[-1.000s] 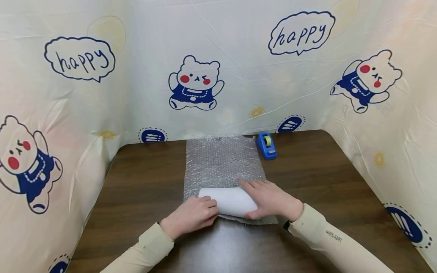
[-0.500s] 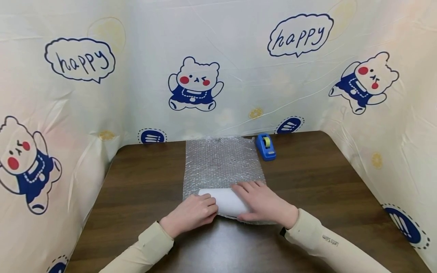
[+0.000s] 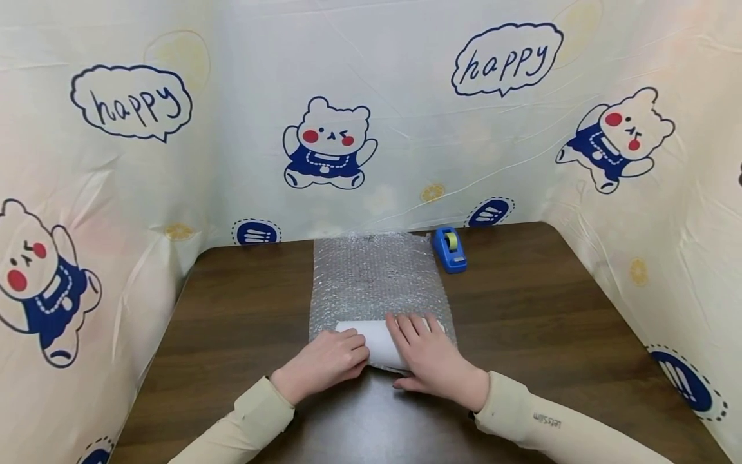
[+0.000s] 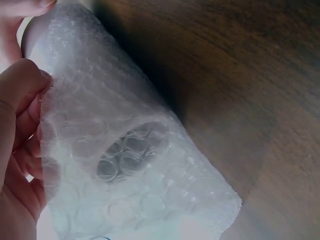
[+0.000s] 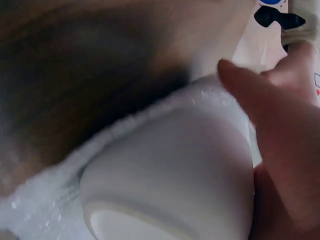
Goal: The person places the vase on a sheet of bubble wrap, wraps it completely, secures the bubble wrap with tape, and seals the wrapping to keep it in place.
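A sheet of bubble wrap (image 3: 377, 277) runs lengthwise over the wooden table. On its near end a white ceramic cup (image 3: 379, 341) lies on its side. My left hand (image 3: 327, 361) pinches the wrap's near edge at the cup's left end, thumb in front and fingers behind. In the left wrist view, the wrap (image 4: 100, 100) covers the cup's round mouth. My right hand (image 3: 437, 364) rests over the cup's right part with spread, fairly straight fingers, its thumb held apart. The right wrist view shows the cup's (image 5: 165, 175) smooth side and base ring.
A blue tape dispenser (image 3: 449, 250) with a yellow roll stands by the wrap's far right corner. Around the brown table (image 3: 243, 296) hangs a pale printed curtain (image 3: 406, 77) at the back and sides.
My right hand has slid left along the cup, and its thumb has come away from the near side. My left hand stays at the same spot on the wrap.
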Demonstrator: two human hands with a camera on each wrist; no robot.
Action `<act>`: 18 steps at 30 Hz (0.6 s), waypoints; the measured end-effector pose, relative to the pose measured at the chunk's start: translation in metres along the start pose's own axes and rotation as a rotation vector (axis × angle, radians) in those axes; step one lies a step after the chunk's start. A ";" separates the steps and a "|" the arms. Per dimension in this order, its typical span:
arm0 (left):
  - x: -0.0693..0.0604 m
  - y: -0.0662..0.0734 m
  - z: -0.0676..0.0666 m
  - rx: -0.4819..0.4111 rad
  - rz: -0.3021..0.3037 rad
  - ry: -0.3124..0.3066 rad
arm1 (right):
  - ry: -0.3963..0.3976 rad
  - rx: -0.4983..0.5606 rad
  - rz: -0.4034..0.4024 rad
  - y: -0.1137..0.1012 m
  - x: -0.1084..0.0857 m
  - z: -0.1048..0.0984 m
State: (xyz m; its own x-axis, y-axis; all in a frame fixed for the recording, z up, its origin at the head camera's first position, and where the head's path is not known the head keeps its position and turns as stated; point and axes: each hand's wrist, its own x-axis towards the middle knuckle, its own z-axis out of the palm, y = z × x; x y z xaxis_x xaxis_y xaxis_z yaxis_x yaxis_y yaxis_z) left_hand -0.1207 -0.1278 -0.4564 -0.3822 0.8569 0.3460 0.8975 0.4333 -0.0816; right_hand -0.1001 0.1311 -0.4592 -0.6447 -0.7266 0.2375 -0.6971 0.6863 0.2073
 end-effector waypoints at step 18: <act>0.001 0.000 0.001 -0.022 -0.022 0.012 | 0.061 -0.056 0.049 -0.002 0.004 0.009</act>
State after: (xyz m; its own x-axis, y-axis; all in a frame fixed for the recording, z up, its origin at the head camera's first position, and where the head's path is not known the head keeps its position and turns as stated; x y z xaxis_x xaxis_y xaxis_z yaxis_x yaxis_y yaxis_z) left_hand -0.1213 -0.1272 -0.4568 -0.3997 0.8434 0.3591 0.8935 0.4459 -0.0527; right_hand -0.1042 0.1269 -0.4671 -0.6561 -0.6899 0.3058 -0.6454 0.7230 0.2464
